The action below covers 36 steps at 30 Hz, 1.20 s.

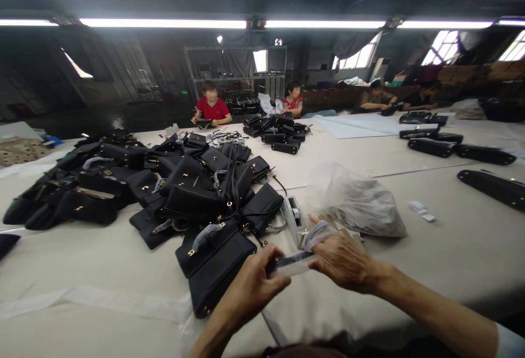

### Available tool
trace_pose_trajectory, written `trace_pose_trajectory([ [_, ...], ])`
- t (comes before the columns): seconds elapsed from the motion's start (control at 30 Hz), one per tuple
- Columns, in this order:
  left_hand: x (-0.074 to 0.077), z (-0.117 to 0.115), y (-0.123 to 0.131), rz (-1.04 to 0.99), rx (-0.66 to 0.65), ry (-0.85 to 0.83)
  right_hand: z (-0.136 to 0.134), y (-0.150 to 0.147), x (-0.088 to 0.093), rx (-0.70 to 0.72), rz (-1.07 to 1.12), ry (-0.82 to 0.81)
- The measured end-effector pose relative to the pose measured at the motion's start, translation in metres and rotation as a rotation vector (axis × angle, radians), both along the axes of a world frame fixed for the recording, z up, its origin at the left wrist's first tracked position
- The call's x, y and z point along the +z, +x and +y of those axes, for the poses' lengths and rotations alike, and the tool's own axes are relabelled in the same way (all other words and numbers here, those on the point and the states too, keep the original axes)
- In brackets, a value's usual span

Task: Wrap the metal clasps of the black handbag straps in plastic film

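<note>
Low over the front of the table, my left hand [256, 276] pinches one end of a dark strap [293, 260] with clear plastic film about it. The fingers of my right hand [344, 259] close on the other end, where a loop of clear film [318, 233] stands up. What lies under the right fingers is partly hidden. A black handbag [223, 268] with gold fittings and a wrapped handle lies just left of my left hand. Beyond my hands sits a white holder [294, 218], which looks like a tape dispenser.
A large heap of black handbags [192, 183] covers the table's left side. A translucent plastic bag [365, 205] rests beyond my right hand, near a small white bundle [422, 211]. More black bags [430, 147] lie far right. Several people sit across the table, one in a red shirt [213, 110].
</note>
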<state>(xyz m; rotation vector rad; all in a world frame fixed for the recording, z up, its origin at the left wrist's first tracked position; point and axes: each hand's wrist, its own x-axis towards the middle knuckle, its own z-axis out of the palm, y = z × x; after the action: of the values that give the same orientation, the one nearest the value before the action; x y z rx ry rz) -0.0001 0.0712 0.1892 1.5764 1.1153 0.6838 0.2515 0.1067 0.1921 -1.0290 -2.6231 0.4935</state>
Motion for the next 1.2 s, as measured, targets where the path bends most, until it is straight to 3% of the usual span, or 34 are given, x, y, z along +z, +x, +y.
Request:
trace_pose_trajectory([
  [0.07,-0.004,0.014,-0.006,0.056,0.056,0.037,-0.008,-0.005,0.003,-0.057,-0.079,-0.263],
  [0.13,-0.011,0.028,-0.006,0.008,0.072,0.037,-0.014,-0.012,0.009,-0.039,-0.032,-0.668],
  [0.2,-0.019,0.037,0.001,-0.108,0.044,0.0,-0.018,-0.019,0.017,0.026,0.231,-1.075],
  [0.27,-0.027,0.037,0.016,-0.276,-0.011,-0.084,-0.019,-0.027,0.026,0.058,0.623,-1.296],
  [0.37,-0.037,0.023,0.049,-0.52,-0.029,-0.259,-0.013,-0.037,0.042,-0.025,1.113,-1.283],
  [0.43,-0.043,0.011,0.071,-0.597,0.022,-0.398,-0.006,-0.039,0.05,-0.085,1.254,-1.162],
  [0.5,-0.046,0.0,0.087,-0.654,0.103,-0.502,0.001,-0.037,0.053,-0.117,1.256,-0.965],
  [0.63,-0.037,-0.01,0.087,-0.718,0.198,-0.4,0.012,-0.023,0.047,-0.16,0.832,-0.51],
  [0.77,-0.015,-0.009,0.05,-0.658,-0.007,-0.349,0.015,-0.012,0.035,-0.012,0.296,-0.083],
  [0.83,-0.007,-0.005,0.03,-0.634,-0.077,-0.366,0.013,-0.01,0.032,0.01,0.124,-0.017],
  [0.93,-0.005,0.005,0.008,-0.503,-0.094,-0.337,0.004,-0.012,0.03,-0.048,-0.112,-0.139],
  [1.0,-0.01,0.015,0.001,-0.372,-0.038,-0.232,-0.003,-0.015,0.031,-0.029,-0.172,-0.383],
  [1.07,-0.016,0.025,-0.001,-0.327,0.002,-0.164,-0.011,-0.019,0.033,0.009,-0.058,-0.742],
  [1.13,-0.022,0.033,0.003,-0.373,0.002,-0.163,-0.016,-0.025,0.034,0.03,0.195,-1.038],
  [1.2,-0.024,0.035,0.011,-0.439,-0.025,-0.193,-0.019,-0.032,0.034,0.02,0.473,-1.15],
])
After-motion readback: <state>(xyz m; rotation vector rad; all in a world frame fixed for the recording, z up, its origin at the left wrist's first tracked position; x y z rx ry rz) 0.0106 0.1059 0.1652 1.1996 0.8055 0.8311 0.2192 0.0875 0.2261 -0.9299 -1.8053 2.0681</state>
